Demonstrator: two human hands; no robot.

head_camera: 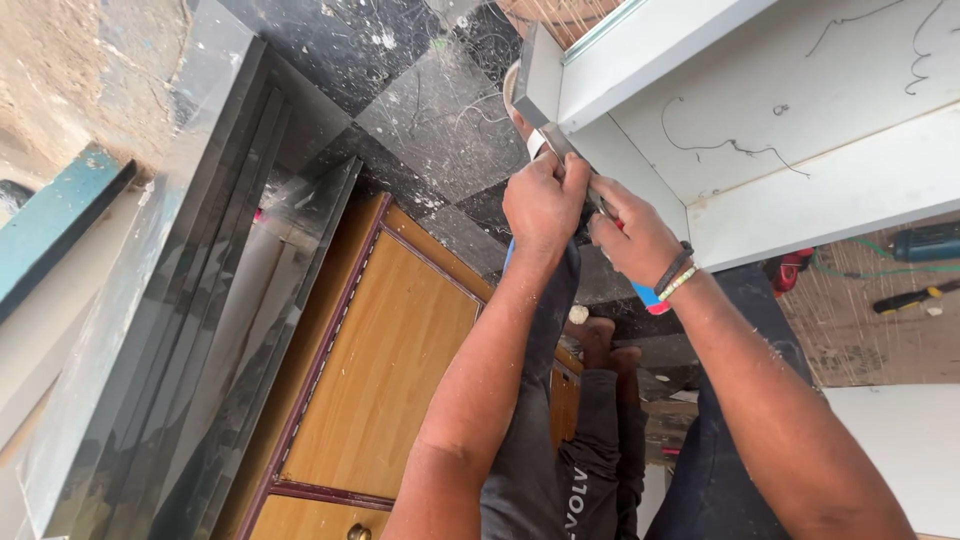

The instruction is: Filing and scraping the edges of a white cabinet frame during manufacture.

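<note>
Both of my hands meet at the lower corner of a white board cabinet [800, 120]. My left hand [545, 200] is closed around a grey metal strip [557, 142] that runs along the cabinet's edge. Touching it on the right, my right hand [632, 238], with bands on the wrist, grips a tool with a red handle [617, 224]; most of the tool is hidden by the fingers. A blue part [650, 297] shows just below that hand, and I cannot tell what it belongs to.
A wooden door panel [380, 370] lies below on the black and grey tiled floor [440, 110]. Dark glossy slabs [200, 300] lean at the left. At the right lie a red tool [785, 268], a dark power tool [925, 242] and a screwdriver [905, 297].
</note>
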